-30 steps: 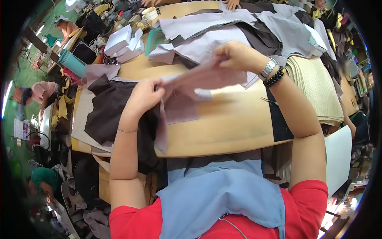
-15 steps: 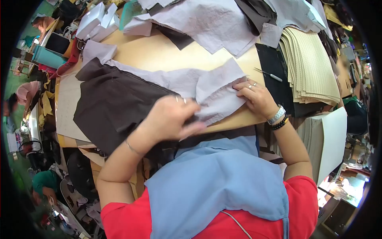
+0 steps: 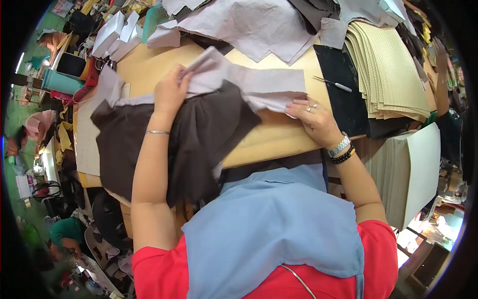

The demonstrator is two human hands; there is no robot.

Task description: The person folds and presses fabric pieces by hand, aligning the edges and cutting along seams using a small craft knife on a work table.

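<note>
A long pale mauve cloth (image 3: 276, 82), joined to dark brown cloth (image 3: 204, 124), lies partly on the light wooden table (image 3: 279, 137). My left hand (image 3: 172, 89) pinches a raised fold of the pale cloth at its middle. At the right, the fingers of my right hand (image 3: 316, 119) are closed on the near edge of the same pale cloth. The dark cloth spreads under my left forearm and hangs over the table's front edge.
More pale cloth (image 3: 249, 25) lies at the back. A pointed tool (image 3: 342, 87) rests by a black sheet (image 3: 343, 109). Stacked textured sheets (image 3: 386, 74) stand right, with white boxes (image 3: 109, 32) back left. A co-worker in green (image 3: 67, 231) is far left.
From half a second ago, my left hand has moved up and left and lifted a fold of pale cloth. The dark cloth has shifted right. My right hand stays near the cloth's right end.
</note>
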